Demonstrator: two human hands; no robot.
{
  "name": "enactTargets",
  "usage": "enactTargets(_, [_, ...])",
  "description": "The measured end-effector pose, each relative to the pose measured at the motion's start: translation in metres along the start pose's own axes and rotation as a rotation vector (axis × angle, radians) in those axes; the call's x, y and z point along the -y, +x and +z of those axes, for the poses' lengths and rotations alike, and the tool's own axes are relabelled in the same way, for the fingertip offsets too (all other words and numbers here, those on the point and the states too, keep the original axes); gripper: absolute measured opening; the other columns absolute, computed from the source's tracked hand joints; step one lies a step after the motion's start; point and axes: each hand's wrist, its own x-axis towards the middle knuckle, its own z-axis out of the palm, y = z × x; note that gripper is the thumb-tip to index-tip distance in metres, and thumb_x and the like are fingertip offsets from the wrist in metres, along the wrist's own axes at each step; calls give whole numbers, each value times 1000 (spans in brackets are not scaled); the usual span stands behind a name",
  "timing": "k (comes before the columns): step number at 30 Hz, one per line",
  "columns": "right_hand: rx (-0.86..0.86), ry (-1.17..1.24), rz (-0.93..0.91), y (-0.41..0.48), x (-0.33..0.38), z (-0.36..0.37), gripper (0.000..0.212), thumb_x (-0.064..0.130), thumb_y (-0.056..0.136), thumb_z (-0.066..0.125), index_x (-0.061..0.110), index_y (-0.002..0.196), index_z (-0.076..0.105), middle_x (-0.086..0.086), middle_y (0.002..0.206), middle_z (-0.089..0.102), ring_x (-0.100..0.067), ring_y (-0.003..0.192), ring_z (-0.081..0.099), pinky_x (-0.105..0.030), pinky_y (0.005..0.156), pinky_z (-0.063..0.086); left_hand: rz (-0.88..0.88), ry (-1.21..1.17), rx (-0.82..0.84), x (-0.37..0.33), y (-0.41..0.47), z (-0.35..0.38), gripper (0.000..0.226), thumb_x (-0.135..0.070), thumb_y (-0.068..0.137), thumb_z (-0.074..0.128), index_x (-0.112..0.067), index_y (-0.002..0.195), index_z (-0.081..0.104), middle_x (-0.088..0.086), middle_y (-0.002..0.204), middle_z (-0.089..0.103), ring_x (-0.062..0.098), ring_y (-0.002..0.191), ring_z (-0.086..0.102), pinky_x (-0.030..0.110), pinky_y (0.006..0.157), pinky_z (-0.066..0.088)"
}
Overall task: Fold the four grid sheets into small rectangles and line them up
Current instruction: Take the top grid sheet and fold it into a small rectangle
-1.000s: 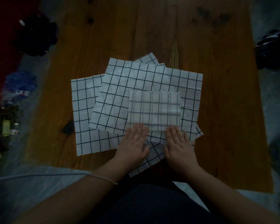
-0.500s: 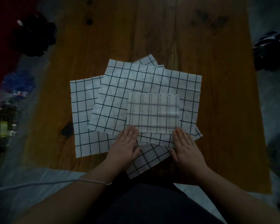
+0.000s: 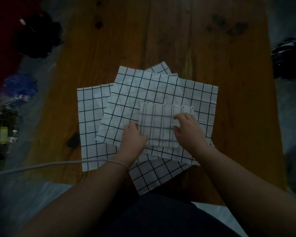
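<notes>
A folded grid sheet [image 3: 157,124], a small pale rectangle, lies on top of three unfolded grid sheets: one large sheet [image 3: 143,93] right under it, one sticking out to the left [image 3: 89,117], one poking out toward me [image 3: 152,175]. My left hand [image 3: 133,135] grips the folded sheet's left edge, with the thumb on top. My right hand [image 3: 188,129] covers its right part, fingers curled, thumb and forefinger pinching the paper. The folded sheet's right edge is partly hidden by that hand.
All the sheets sit on a brown wooden table [image 3: 161,40]. A dark bundle [image 3: 38,36] and a blue item [image 3: 20,86] lie off the table's left side. A black object [image 3: 289,57] lies off the right. A white cable [image 3: 41,166] runs to my left wrist.
Both hands have left the near edge of the folded sheet and moved up onto it. The flat fingers have curled, the left on its left edge, the right over its right part.
</notes>
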Motion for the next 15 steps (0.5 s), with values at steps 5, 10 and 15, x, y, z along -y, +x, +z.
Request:
enactTargets(5, [91,-67,35,29,5,0,55,24,98,57,19,150,39,-2,156,38,-22,145,29,-38,120,23,-63,25,9,-5,8,3,50,-19,88,72,-13,127,41,13,127,46,21,96,48,32,77,43])
enactTargets(10, [90,-133,42,24,5,4,54,26,101,51,19,152,35,-4,161,28,-25,149,23,-38,123,12,-76,16,40,-6,8,3,44,-22,92,65,-16,130,42,5,120,57,17,92,51,33,76,45])
enactTargets(15, [88,-103,72,24,4,8,57,26,101,52,21,154,33,-3,163,26,-23,151,18,-37,123,7,-49,-12,66,-5,9,-4,39,-29,96,58,-15,132,51,4,117,61,19,95,56,36,81,51])
